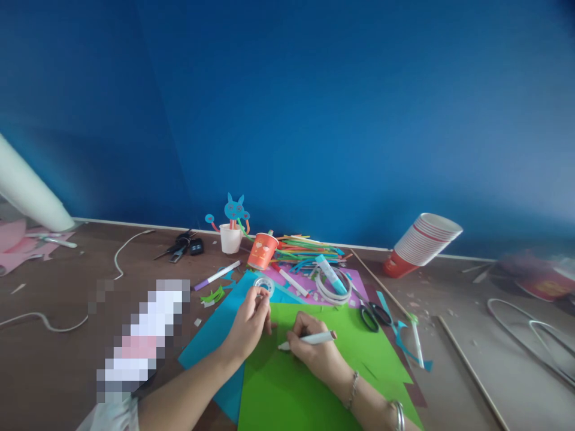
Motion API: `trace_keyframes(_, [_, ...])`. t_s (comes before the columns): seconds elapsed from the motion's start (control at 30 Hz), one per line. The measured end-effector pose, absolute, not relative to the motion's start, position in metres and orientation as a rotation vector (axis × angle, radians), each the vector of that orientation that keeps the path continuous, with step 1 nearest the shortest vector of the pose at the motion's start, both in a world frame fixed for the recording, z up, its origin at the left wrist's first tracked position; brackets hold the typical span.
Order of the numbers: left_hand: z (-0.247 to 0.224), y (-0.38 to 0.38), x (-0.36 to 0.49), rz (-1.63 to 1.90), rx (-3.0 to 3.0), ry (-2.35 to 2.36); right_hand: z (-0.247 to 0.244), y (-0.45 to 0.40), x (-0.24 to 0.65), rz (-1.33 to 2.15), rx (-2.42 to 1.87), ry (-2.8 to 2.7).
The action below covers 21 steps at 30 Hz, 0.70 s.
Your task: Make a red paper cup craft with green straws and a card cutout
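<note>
My right hand [317, 347] grips a white marker [321, 337], its pointed end toward the left, low over a green sheet of paper [291, 395]. My left hand [251, 314] is closed above the upper left part of that sheet, thumb against the curled fingers. Whatever those fingers hold, if anything, is too small or hidden to make out. Right behind the fingertips is a clear roll of tape [265, 284]; I cannot tell whether they touch it. A blue sheet [202, 347] shows under the left side of the green one.
Behind the sheets are a white cup with a blue paper figure [231, 238], a red cup [263, 250], colourful craft sticks [309, 250], a glue stick [331, 274] and scissors [371, 317]. Stacked paper cups [424, 242] lean at the right. A thin wooden stick [469, 371] lies nearby.
</note>
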<state>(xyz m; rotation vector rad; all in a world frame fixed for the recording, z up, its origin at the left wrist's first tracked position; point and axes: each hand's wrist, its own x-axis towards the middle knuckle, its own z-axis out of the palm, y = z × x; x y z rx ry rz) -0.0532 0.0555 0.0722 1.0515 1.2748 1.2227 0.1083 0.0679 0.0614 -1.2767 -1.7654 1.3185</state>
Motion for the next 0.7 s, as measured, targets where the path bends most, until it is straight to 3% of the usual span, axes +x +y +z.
trace_keyframes(0.3, [0.0667, 0.0569, -0.0548, 1.226, 1.050, 1.257, 0.0663, 0.0739, 0.1117, 1.368, -1.207, -1.532])
trace_keyframes(0.7, [0.0662, 0.0566, -0.0543, 1.234, 1.046, 1.253, 0.0646, 0.0756, 0.1103, 1.276, -1.286, -1.640])
